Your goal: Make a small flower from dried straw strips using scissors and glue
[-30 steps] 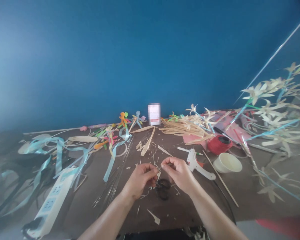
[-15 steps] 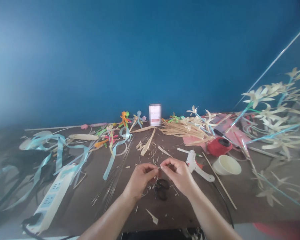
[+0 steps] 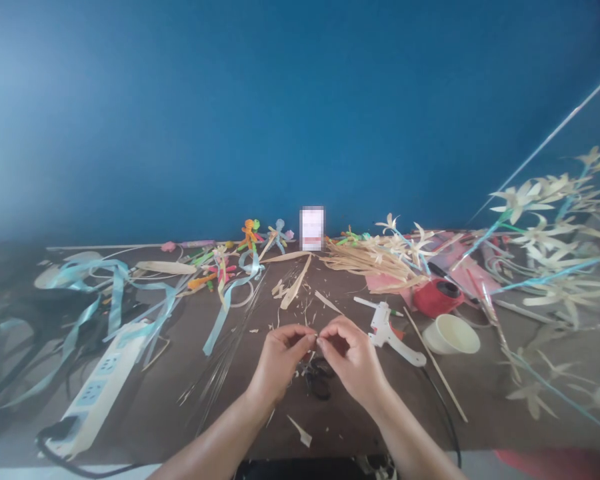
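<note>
1. Head view, surface and room: dark brown table across the lower half of the frame, cluttered; plain blue wall fills the upper half. Pixelated white card upright at the table's back edge, centre.
2. Head view, left of frame: white power strip with a black plug at its lower end; pale blue ribbon and thin wires nearer the centre.
3. Head view, right of frame: white glue gun, a thin stick, cream cup, red spool; pale flowers on blue stems at far right.
4. Head view, fingers: left hand and right hand meet at lower centre. On each, thumb and forefinger are brought together in a pinch, with no clear gap; the two sets of fingertips nearly touch.
5. Head view, item in hand: small pale piece at the meeting point of the pinches, slightly below frame centre. Mostly covered by fingertips; shape and ends cannot be made out.
6. Head view, below the hands: black scissors on the table, partly hidden; pale scrap lower still, pointed at one end.
</note>
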The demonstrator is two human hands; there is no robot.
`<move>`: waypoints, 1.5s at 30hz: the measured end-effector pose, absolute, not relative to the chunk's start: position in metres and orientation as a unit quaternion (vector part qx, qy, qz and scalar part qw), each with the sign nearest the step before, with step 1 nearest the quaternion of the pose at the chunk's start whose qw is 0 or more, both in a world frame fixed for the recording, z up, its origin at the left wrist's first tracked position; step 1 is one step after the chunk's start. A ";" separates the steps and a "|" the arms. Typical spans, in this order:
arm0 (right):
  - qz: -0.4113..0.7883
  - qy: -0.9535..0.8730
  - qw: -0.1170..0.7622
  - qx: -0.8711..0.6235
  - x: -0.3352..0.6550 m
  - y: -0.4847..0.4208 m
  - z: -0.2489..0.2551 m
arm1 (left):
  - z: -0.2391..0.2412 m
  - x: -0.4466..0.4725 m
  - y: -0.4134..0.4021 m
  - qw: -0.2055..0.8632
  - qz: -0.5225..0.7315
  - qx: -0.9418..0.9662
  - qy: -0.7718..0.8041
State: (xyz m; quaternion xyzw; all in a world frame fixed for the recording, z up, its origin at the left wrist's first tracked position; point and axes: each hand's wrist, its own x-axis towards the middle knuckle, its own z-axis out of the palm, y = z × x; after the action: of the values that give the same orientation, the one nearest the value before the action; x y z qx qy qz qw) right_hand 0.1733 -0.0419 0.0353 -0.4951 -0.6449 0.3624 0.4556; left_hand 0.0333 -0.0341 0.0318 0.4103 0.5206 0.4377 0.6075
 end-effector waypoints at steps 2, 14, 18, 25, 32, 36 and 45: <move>0.372 -0.640 0.457 -0.493 0.174 -0.041 0.035 | 0.032 0.033 -0.034 0.607 0.431 0.422 0.518; 0.385 -0.626 0.485 -0.475 0.171 -0.043 0.029 | 0.040 0.029 -0.031 0.691 0.398 0.414 0.439; 0.435 -0.622 0.458 -0.463 0.175 -0.041 0.030 | 0.042 0.025 -0.029 0.684 0.368 0.444 0.448; 0.472 -0.641 0.428 -0.427 0.184 -0.038 0.034 | 0.042 0.021 -0.029 0.682 0.322 0.475 0.454; 0.484 -0.698 0.348 -0.397 0.189 -0.036 0.046 | 0.043 0.016 -0.027 0.677 0.266 0.528 0.437; 0.469 -0.707 0.341 -0.404 0.189 -0.035 0.046 | 0.047 0.014 -0.026 0.670 0.274 0.535 0.435; 0.420 -0.678 0.380 -0.469 0.173 -0.027 0.029 | 0.045 0.016 -0.028 0.447 0.370 0.655 0.484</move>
State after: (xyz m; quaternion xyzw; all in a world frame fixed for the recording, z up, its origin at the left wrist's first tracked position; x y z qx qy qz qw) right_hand 0.1732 -0.0273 0.0289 -0.4693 -0.6776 0.4197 0.3800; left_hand 0.0156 -0.0279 0.0449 0.6553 0.4838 0.3698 0.4470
